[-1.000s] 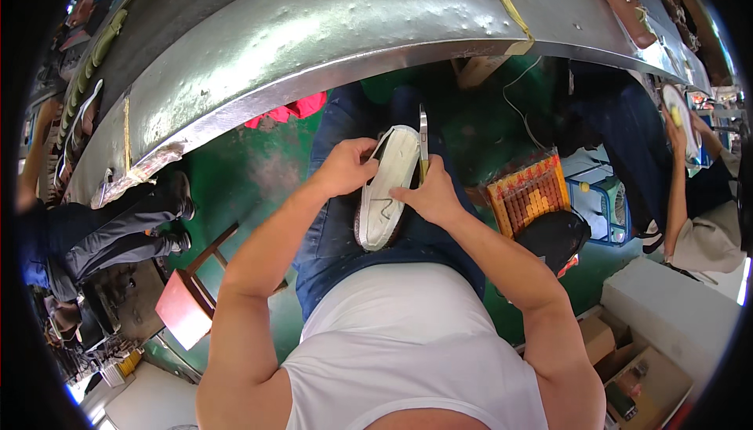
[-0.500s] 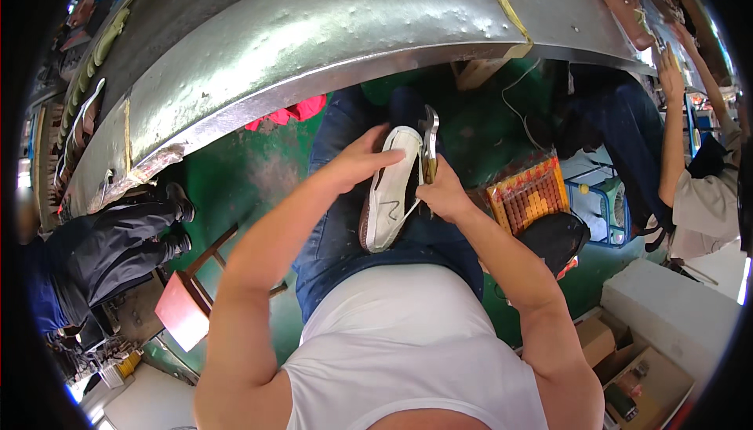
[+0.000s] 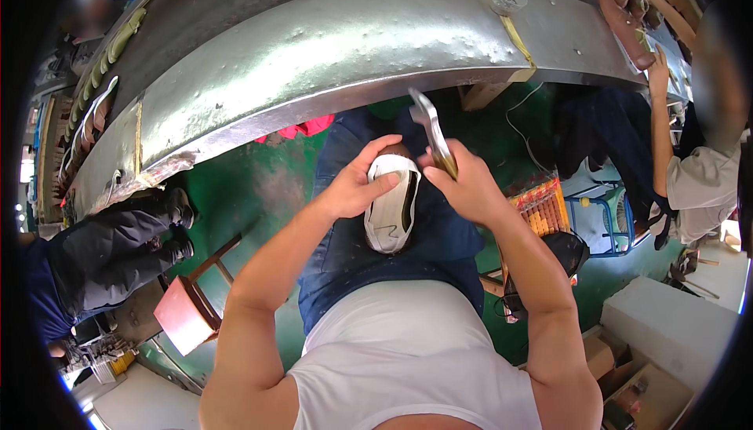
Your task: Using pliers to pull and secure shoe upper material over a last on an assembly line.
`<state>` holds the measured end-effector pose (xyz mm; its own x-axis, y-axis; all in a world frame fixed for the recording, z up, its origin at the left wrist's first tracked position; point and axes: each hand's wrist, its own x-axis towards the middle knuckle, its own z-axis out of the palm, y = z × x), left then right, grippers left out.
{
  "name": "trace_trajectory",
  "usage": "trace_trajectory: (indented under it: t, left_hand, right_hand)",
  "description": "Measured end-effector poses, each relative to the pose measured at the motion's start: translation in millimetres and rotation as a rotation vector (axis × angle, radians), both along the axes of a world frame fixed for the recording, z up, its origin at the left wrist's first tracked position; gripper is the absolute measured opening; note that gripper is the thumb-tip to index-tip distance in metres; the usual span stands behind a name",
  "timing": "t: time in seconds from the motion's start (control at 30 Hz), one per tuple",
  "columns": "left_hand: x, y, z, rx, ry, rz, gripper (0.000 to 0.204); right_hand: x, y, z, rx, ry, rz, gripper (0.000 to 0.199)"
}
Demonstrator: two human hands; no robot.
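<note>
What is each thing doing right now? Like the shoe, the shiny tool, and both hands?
White shoe with dark sole edge: upside down on the lap, gripped at its side.
Long metal pincer tool: raised, head pointing up toward the bench.
Left hand: fingers wrapped over the shoe, holding it steady.
Right hand: closed around the tool's handles.
Curved grey metal bench: standing ahead, its top dented and scuffed.
Small red stool: upright on the green floor.
</note>
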<state>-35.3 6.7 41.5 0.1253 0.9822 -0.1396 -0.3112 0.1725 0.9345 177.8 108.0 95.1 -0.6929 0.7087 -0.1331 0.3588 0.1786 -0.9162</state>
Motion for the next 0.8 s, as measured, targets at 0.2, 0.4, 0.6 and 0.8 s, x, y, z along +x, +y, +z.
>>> trace_trajectory:
  t: [0.2, 0.4, 0.6, 0.8]
  left_hand:
    - [-9, -13, -16, 0.006, 0.241, 0.200, 0.045]
    - [-6, -15, -6, -0.077, 0.243, 0.175, 0.050]
    - [-11, -18, -4, 0.049, 0.299, 0.105, 0.053]
    - [-6, -16, -17, 0.042, 0.322, 0.048, 0.057]
  right_hand:
    - [29, -60, -5, -0.486, -0.085, 0.081, 0.031]
    - [19, -64, -16, -0.720, -0.083, 0.110, 0.032]
    - [23, -52, 8, -1.377, 0.358, -0.021, 0.025]
    - [11, -49, 11, -0.492, -0.278, 0.198, 0.023]
